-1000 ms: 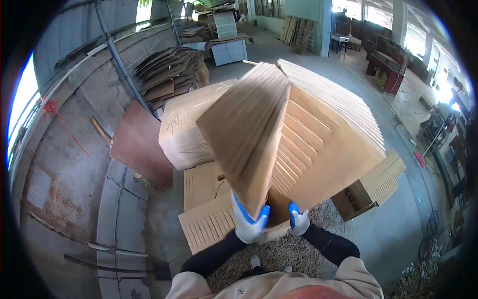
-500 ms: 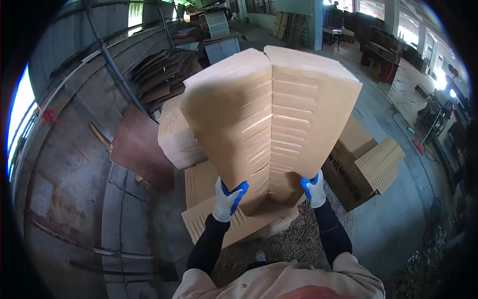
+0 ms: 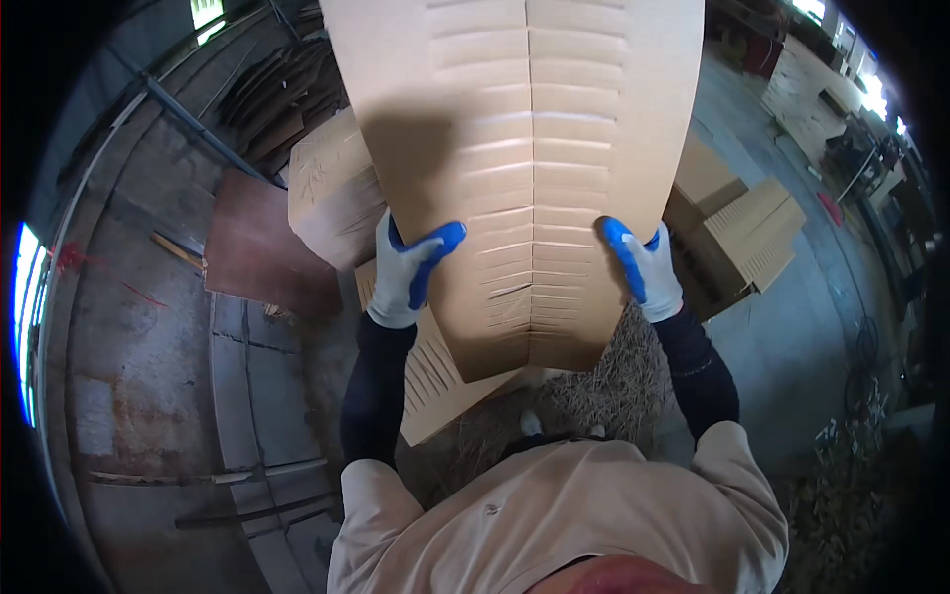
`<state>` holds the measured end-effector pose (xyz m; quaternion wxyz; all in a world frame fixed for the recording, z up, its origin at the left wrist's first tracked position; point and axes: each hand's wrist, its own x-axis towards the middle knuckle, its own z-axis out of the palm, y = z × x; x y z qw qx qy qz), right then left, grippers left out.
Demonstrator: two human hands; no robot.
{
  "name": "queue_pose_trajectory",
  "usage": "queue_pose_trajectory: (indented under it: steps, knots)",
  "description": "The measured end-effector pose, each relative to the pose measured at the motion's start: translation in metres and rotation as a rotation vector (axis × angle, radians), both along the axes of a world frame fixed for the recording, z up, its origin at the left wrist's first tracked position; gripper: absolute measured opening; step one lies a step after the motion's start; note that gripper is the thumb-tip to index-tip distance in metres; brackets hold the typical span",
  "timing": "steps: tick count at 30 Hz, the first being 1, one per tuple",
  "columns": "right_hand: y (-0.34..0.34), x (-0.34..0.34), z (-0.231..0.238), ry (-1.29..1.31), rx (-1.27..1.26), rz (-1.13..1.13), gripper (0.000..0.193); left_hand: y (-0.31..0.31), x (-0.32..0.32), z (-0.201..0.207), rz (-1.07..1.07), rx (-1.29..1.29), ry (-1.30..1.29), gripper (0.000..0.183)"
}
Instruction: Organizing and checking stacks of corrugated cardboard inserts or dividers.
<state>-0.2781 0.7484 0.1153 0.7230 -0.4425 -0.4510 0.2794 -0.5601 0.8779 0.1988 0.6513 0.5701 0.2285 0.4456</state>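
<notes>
Slotted cardboard [image 3: 579, 188] between left hand [image 3: 408, 265] and right hand [image 3: 646, 265], neither clearly nearer; long axis runs straight ahead; hands pinch its opposite side edges, thumbs on top

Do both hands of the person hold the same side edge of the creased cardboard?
No, the left hand grips the left edge of the creased cardboard, while the right hand grips its right edge.

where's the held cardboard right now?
Head view, upper middle: the cardboard is gripped at its sides by the left hand and right hand, between the pale bundle on the left and box on the right.
</notes>
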Motion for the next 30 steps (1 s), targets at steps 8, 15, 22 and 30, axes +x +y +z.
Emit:
queue_pose_trajectory:
  steps: [8,15,22,30]
  knots:
    - [-0.02,-0.007,0.005,0.146,-0.071,0.057,0.049,0.015,0.018,-0.005,-0.076,0.085,0.171,0.044]
    - [-0.006,0.013,0.04,-0.003,0.11,0.097,0.066,0.013,-0.004,0.005,0.009,0.234,0.069,0.046]
    - [0.024,0.007,0.016,0.004,-0.009,0.263,0.078,-0.018,-0.024,-0.005,0.098,0.171,0.162,0.064]
    - [0.037,0.009,0.024,0.089,-0.044,0.456,0.082,0.002,-0.051,-0.041,0.027,0.211,-0.014,0.066]
